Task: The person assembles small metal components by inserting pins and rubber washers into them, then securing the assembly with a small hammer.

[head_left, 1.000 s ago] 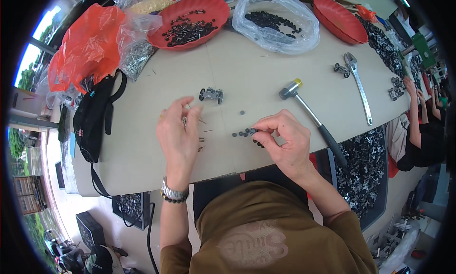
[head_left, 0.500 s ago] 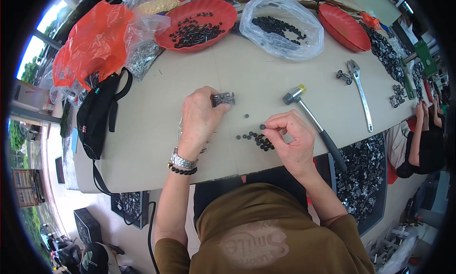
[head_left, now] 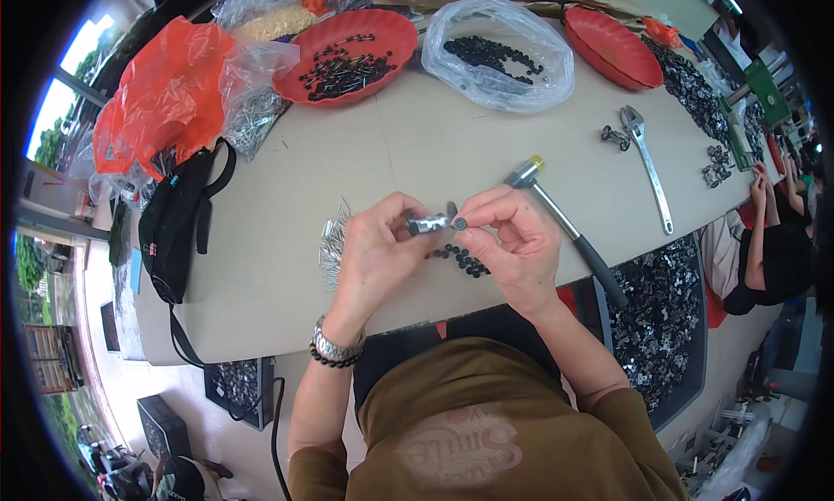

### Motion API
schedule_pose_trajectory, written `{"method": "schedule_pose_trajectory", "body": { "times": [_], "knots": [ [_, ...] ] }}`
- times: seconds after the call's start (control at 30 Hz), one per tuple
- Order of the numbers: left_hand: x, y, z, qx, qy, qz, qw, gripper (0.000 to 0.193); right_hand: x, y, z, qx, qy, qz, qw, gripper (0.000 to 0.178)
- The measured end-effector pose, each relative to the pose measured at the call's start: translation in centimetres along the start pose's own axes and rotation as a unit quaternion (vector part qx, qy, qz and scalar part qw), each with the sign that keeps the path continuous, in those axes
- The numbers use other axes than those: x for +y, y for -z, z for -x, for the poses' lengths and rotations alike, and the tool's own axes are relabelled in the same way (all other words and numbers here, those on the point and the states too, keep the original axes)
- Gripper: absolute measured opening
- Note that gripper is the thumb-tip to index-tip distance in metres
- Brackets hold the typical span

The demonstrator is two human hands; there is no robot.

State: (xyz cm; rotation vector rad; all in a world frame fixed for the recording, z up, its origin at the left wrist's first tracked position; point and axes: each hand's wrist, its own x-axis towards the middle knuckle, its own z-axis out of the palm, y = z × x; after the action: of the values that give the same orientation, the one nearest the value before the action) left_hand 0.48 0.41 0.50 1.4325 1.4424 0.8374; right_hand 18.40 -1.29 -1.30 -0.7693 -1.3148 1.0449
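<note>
In my left hand (head_left: 378,253) is a small shiny metal bracket (head_left: 427,225) with dark round ends, blurred a little by motion. My right hand (head_left: 519,251) pinches a small black roller (head_left: 460,224) between thumb and forefinger, right up against the bracket's end; whether the two touch, I cannot tell. Just beneath my hands lies a loose cluster of black rollers (head_left: 469,263), partly hidden by the fingers. Thin silver pins (head_left: 332,247) are heaped beside my left hand.
A mallet (head_left: 569,223) lies right of my right hand, an adjustable wrench (head_left: 647,166) beyond it. Along the back stand a red plate (head_left: 395,36) of black pins, a clear bag (head_left: 556,88) of black rollers and another red plate (head_left: 621,53). A bin (head_left: 656,327) of metal parts stands below the table.
My left hand has moved right and nearer, bringing the bracket to the roller. My right hand has shifted slightly left and up, still pinching the roller. The silver pins are now uncovered.
</note>
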Motion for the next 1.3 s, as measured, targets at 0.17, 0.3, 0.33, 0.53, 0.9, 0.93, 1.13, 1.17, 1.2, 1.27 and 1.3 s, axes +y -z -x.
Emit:
{"method": "schedule_pose_trajectory", "body": {
  "times": [0.17, 0.3, 0.33, 0.53, 0.9, 0.93, 1.13, 1.17, 1.2, 1.27, 1.3],
  "knots": [
    [-0.3, -0.6, 3.1, -0.061, -0.001, 0.121, 0.991, 0.016, -1.3, -0.5, 0.8, -0.012, -0.051, -0.046, 0.998, 0.013],
    [-0.5, -1.1, 5.3, -0.064, 0.055, 0.251, 0.964, 0.016, -1.7, -0.5, 1.6, -0.009, -0.08, -0.076, 0.994, 0.013],
    [-1.0, -1.1, 5.6, -0.066, 0.045, 0.238, 0.968, 0.016, -1.9, -0.4, 1.8, -0.01, -0.099, -0.09, 0.991, 0.012],
    [-1.9, -2.0, 6.8, -0.024, 0.075, 0.311, 0.947, 0.018, -1.8, 0.2, 2.5, -0.063, 0.046, 0.205, 0.976, 0.017],
    [-2.1, -2.0, 7.3, -0.04, 0.097, 0.25, 0.963, 0.014, -0.6, 0.1, 2.8, -0.105, 0.19, 0.359, 0.908, 0.025],
    [-2.1, -2.0, 7.3, -0.041, 0.096, 0.248, 0.963, 0.013, -0.6, 0.1, 2.8, -0.106, 0.193, 0.362, 0.906, 0.026],
    [-2.0, -1.9, 7.3, -0.059, 0.088, 0.195, 0.975, 0.013, -0.7, 0.2, 2.8, -0.106, 0.184, 0.376, 0.902, 0.022],
    [-2.0, -1.9, 7.3, -0.063, 0.082, 0.172, 0.98, 0.013, -0.7, 0.3, 2.8, -0.105, 0.183, 0.377, 0.902, 0.022],
    [-1.8, -1.9, 7.3, -0.064, 0.082, 0.171, 0.98, 0.013, -0.8, 0.4, 2.8, -0.108, 0.182, 0.377, 0.902, 0.021],
    [-1.5, -1.8, 7.3, -0.078, 0.068, 0.184, 0.977, 0.014, -0.7, 0.5, 2.8, -0.11, 0.18, 0.377, 0.902, 0.02],
    [-1.6, -1.8, 7.4, -0.08, 0.068, 0.183, 0.977, 0.014, -0.7, 0.5, 2.8, -0.11, 0.167, 0.364, 0.91, 0.02]
  ]
}}
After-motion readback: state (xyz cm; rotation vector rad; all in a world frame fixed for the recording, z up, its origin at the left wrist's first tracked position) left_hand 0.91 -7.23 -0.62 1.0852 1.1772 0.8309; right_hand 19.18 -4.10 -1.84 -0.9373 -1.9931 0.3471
